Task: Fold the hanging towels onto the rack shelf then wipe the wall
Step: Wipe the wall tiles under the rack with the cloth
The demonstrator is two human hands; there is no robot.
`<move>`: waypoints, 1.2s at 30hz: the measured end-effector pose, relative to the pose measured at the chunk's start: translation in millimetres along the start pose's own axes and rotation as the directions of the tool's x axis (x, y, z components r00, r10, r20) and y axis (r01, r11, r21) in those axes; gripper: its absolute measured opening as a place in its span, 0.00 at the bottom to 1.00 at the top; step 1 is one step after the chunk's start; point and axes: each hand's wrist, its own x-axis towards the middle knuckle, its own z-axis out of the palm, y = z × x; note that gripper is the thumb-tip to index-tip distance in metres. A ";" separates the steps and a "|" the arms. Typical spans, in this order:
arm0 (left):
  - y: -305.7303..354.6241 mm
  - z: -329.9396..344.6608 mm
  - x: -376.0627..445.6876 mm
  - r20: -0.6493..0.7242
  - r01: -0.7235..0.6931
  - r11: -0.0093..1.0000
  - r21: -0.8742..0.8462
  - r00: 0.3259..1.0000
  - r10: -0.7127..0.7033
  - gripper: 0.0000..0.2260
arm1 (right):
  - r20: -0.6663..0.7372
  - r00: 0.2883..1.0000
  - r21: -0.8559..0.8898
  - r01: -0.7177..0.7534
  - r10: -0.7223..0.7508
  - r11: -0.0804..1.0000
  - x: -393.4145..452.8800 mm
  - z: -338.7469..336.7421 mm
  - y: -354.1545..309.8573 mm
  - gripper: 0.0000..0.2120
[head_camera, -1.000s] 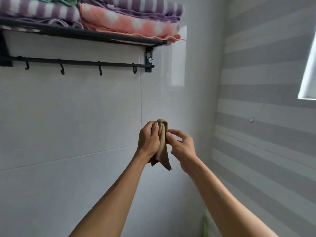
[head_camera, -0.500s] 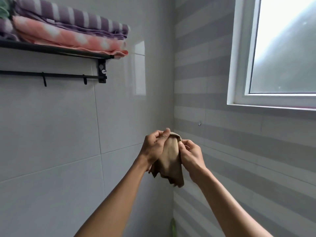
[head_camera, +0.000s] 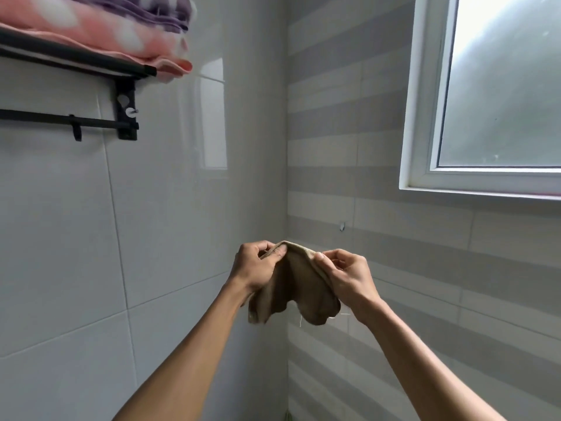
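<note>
Setting: a tiled bathroom corner was seen from a head-worn camera, with both bare forearms reaching up from the bottom edge.
Cloth: a small tan cloth (head_camera: 296, 284) was held up in front of the corner where the two walls met, stretched between the hands along its top edge, its lower part hanging loose in soft folds with a few stray threads at the bottom.
Left hand: the left hand (head_camera: 255, 265) was closed around the cloth's upper left corner, thumb laid across the fabric and fingers curled behind it.
Right hand: the right hand (head_camera: 347, 276) was pinching the cloth's upper right edge between thumb and fingertips, the other fingers curled in.
Left wall: large glossy pale grey tiles (head_camera: 170, 208) were seen; whether the cloth touched them could not be told.
Right wall: a wall of alternating grey and beige horizontal stripes (head_camera: 349, 153) was seen, carrying a white-framed window (head_camera: 416, 123) with frosted glass.
Rack: a black wall rack (head_camera: 126, 95) was mounted at upper left, with a hook rail beneath its shelf.
Towels: a folded pink-and-white towel (head_camera: 100, 41) was lying on the shelf, with a purple striped towel (head_camera: 145, 10) stacked on top, both blurred.
</note>
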 end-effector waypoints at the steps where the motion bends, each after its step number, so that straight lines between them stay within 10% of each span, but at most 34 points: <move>1: -5.9 -3.8 10.4 0.024 0.000 1.000 0.007 1.000 0.000 0.12 | 0.005 1.000 -0.047 -0.001 0.001 0.999 9.5 4.5 2.4 0.08; 6: -37.4 -9.0 66.5 0.115 -0.037 0.999 0.037 0.993 0.033 0.19 | 0.028 1.000 -0.159 0.014 -0.010 0.987 43.4 44.5 8.1 0.11; 19: -83.9 39.5 119.6 0.267 -0.140 0.989 0.056 0.956 0.120 0.01 | -0.155 0.986 -0.499 -0.031 -0.054 0.866 73.7 45.6 50.9 0.03; 36: -103.1 166.2 214.8 0.182 -0.324 0.911 0.255 0.942 0.284 0.15 | -0.127 0.986 -0.779 -0.033 -0.106 0.627 186.5 -1.6 116.8 0.14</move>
